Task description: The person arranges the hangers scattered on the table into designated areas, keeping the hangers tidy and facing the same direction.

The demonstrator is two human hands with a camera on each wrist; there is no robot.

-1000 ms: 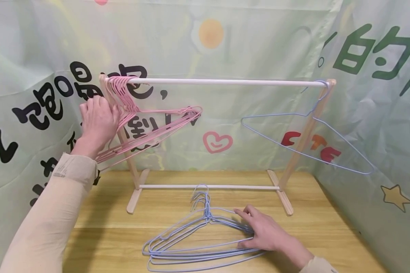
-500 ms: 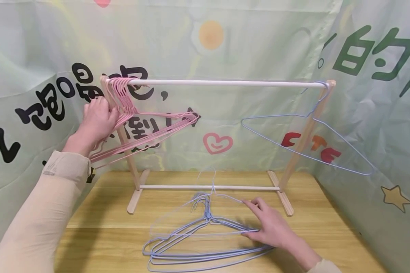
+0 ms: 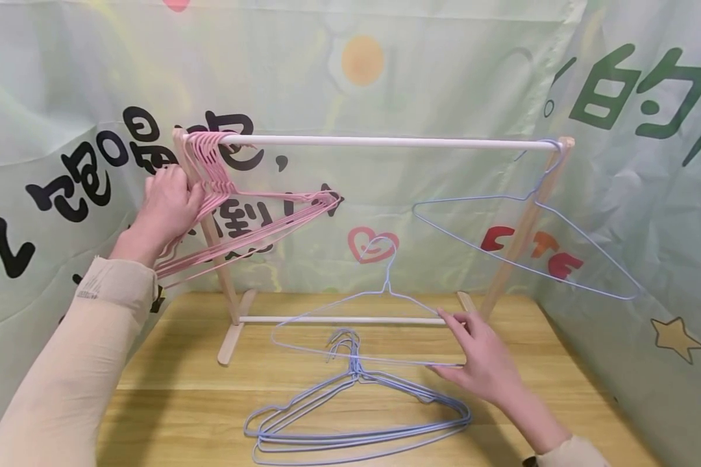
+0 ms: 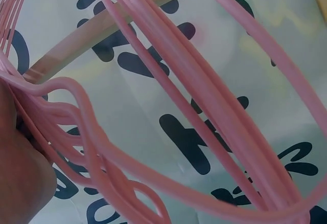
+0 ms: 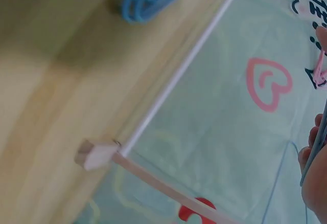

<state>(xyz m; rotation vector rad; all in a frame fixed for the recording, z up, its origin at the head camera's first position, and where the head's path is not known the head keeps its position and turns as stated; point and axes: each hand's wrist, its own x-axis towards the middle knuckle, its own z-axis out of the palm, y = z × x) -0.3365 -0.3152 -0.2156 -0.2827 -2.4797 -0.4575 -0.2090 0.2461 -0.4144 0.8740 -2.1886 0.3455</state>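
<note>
My left hand grips the shoulders of a bunch of pink hangers hung at the rack's left end. The left wrist view shows that hand at the left edge, against the bundled pink wires. Between the thumb and fingers of my right hand is the right end of one blue hanger. It is raised, hook up, over a pile of blue hangers on the table. Only part of my right hand shows in the right wrist view.
A small wooden rack with a white top rail and a white lower bar stands on the wooden table. Another blue hanger hangs at its right end. Printed cloth surrounds the back and sides.
My right hand has lifted one blue hanger off the pile, up and to the right. My left hand dipped slightly with the pink hangers at first, then stayed put.
</note>
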